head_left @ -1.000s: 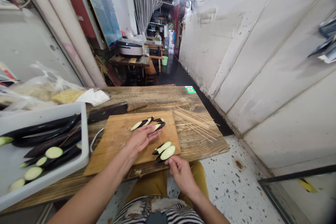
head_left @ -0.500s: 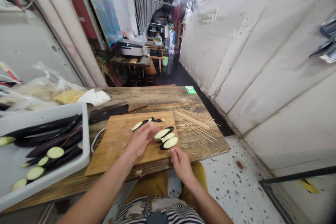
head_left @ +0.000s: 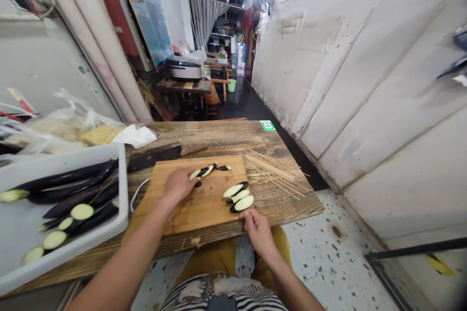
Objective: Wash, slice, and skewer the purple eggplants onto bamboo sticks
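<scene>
Two hands work over a wooden cutting board (head_left: 204, 204) on the bench (head_left: 219, 133). The left hand (head_left: 177, 187) lies on the board, its fingers (head_left: 186, 180) pressed together, just beside sliced eggplant pieces (head_left: 202, 171). The right hand (head_left: 258, 233), fingers (head_left: 248, 215) loosely together and pinching nothing, is near three eggplant slices (head_left: 237, 198) at the board's front edge. Bamboo skewers (head_left: 273, 170) lie beside the board.

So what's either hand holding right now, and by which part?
Nothing visible. The left hand lies on the wooden cutting board beside eggplant slices; the right hand is at the board's near edge.
</scene>
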{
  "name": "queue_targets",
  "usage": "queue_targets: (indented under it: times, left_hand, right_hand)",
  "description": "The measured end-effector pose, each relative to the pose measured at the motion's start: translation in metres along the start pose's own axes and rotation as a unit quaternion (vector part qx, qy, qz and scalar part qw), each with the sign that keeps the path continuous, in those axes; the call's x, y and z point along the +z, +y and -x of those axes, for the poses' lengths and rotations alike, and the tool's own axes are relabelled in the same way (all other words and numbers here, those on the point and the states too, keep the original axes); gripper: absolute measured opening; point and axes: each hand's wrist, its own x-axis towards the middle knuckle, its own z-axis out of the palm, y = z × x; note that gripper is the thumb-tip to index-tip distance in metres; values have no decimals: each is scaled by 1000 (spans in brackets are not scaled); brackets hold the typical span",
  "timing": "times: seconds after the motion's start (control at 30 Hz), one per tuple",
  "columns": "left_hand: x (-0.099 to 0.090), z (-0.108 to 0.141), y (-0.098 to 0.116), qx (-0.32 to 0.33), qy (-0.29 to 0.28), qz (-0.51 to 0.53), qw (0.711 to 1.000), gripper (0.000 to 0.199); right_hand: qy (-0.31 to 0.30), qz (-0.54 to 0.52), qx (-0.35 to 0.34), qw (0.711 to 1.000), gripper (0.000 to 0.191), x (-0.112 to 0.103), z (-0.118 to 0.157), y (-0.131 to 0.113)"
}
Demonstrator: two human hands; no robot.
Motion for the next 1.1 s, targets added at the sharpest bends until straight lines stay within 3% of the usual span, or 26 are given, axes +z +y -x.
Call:
queue_targets:
  times: [0.2,0.27,0.33,0.4,0.5,0.57,0.67,0.8,0.9,1.03,1.1]
  left_hand:
    - [1,-2,7,4,4,16,1000,24]
    - [-2,2,11,-22,40,81,996,27]
    - [-6,7,16,-51,53,210,975,35]
    - [-8,11,21,-77,3,369,926,37]
    - [-10,16,27,-130,-110,563,809,30]
    - [-10,19,30,-158,-153,629,746,24]
    - [-11,23,34,-176,-179,659,709,20]
    - [-8,27,40,-192,-194,658,702,16]
    - [-4,27,41,-194,-179,649,713,25]
    - [-5,25,38,-122,-121,569,804,45]
    - [-9,24,36,-94,-107,544,827,48]
  right_hand:
    - [-13,-17,1,1000,33,0,0,3]
    - [-18,-21,1,1000,33,1,1,1]
    - [-33,-21,0,999,33,2,4,-4]
    - [-57,-18,-3,998,33,3,7,-11]
    - [-87,-7,-14,996,31,4,13,-22]
    - [-92,1,-19,996,29,4,15,-25]
    - [-91,10,-19,996,28,3,16,-24]
    - [-88,17,-14,996,28,3,17,-21]
    - [-86,15,-10,996,28,2,18,-22]
    - [-77,13,-8,997,28,-1,19,-22]
    - [-74,22,-9,997,28,-3,19,-22]
